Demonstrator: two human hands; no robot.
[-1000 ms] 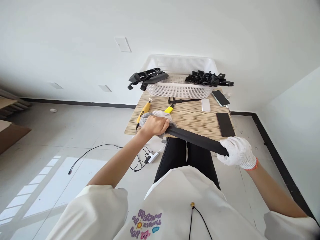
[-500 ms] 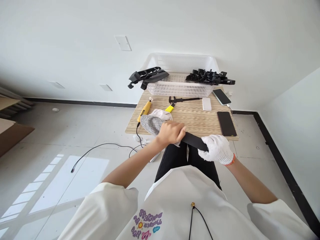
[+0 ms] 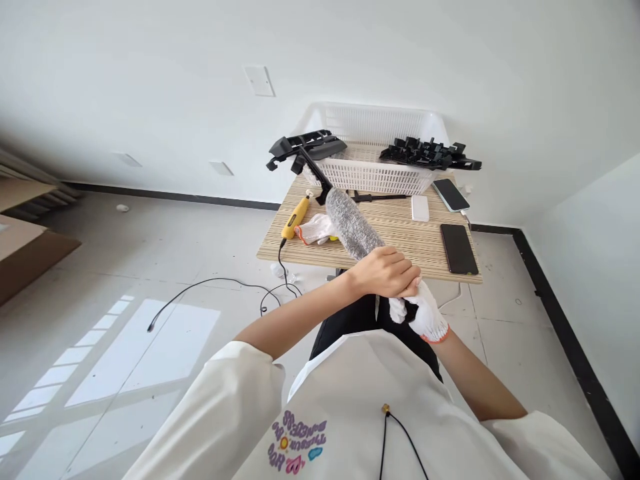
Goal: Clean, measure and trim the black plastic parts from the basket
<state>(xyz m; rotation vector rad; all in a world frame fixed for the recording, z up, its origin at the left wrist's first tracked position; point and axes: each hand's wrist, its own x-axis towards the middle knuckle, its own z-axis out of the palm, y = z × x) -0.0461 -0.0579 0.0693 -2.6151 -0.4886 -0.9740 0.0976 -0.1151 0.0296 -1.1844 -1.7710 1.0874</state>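
My left hand (image 3: 386, 272), bare, is closed round a fuzzy grey cloth (image 3: 355, 223) wrapped over a long black plastic strip (image 3: 316, 172). The strip's far end sticks out beyond the cloth, close to the basket's front wall. Its near end sits in my right hand (image 3: 429, 312), which wears a white knit glove with an orange cuff and is closed on it. Both hands meet above my lap at the table's front edge. The cloth hides the middle of the strip.
A white basket (image 3: 375, 177) with black plastic parts (image 3: 425, 153) stands at the back of the wooden table (image 3: 400, 250). About it lie a yellow rotary tool (image 3: 296, 218) with a cord, a loose glove (image 3: 317, 229), a caliper (image 3: 383, 197), a white block (image 3: 420, 208) and two phones (image 3: 459, 249).
My left hand has slid with the cloth along the strip to my right hand. The strip now points away toward the basket, and the loose glove and rotary tool are uncovered.
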